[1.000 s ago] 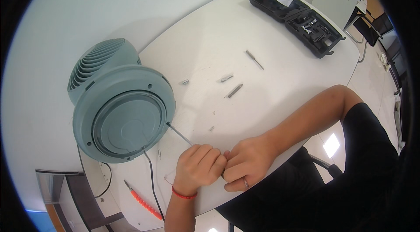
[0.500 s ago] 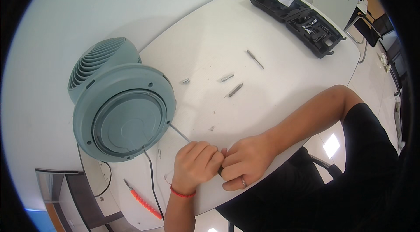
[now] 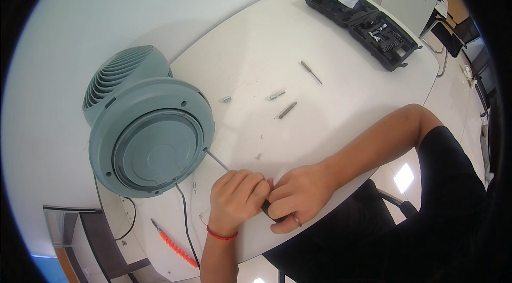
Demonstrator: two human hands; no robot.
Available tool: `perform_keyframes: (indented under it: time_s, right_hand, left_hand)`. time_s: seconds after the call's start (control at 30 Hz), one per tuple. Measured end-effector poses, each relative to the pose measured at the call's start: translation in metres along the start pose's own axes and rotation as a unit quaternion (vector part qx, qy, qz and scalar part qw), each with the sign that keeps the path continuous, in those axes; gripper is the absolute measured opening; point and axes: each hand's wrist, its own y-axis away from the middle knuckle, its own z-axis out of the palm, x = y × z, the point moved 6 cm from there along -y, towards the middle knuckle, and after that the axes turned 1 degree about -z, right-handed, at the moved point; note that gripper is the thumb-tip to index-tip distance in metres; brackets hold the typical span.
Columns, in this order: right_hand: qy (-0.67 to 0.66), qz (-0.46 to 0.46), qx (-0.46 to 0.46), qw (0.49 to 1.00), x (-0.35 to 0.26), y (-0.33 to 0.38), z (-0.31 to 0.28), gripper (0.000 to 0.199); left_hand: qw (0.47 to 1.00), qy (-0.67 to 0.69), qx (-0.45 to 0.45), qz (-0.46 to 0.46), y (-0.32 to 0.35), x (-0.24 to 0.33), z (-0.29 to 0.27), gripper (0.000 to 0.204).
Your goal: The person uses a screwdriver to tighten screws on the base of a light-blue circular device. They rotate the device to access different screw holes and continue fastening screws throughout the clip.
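A grey-green fan lies on its side at the left, its round base (image 3: 160, 144) facing me and its slatted head (image 3: 120, 72) behind. The shaft of a screwdriver (image 3: 217, 160) reaches a hole at the base's right rim. My left hand (image 3: 238, 197), with a red cord at the wrist, is closed around the screwdriver near the shaft. Right beside it my right hand (image 3: 301, 195), a ring on one finger, grips the black handle end. Most of the handle is hidden by my fingers. A dark power cord (image 3: 186, 224) leaves the base's lower edge.
On the white table (image 3: 352, 91) lie several metal bits and sockets, among them a thin bit (image 3: 311, 72) and a thicker one (image 3: 287, 110). An open black tool case (image 3: 373, 29) rests at the far right. An orange flexible shaft (image 3: 176, 245) lies near the left edge.
Both hands stay on the screwdriver. My fingers have shifted slightly around the handle, and a little more of its black end shows. The fan has not moved.
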Motion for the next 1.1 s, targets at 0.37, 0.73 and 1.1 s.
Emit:
perform_keyframes:
  time_s: [0.37, 0.73, 1.1]
  right_hand:
    - [-0.031, -0.04, 0.0, 0.999, -0.005, -0.004, -0.003, 0.022]
    - [-0.025, -0.064, -0.021, 0.997, -0.011, -0.003, -0.005, 0.013]
    - [0.019, -0.129, -0.022, 0.991, -0.016, 0.003, -0.006, 0.021]
  left_hand:
    - [1.0, 0.008, 0.007, -0.018, 0.001, -0.003, -0.004, 0.024]
    - [0.999, 0.025, 0.023, -0.022, -0.003, -0.003, -0.007, 0.023]
    - [0.999, 0.017, 0.038, -0.025, -0.003, -0.002, -0.007, 0.021]
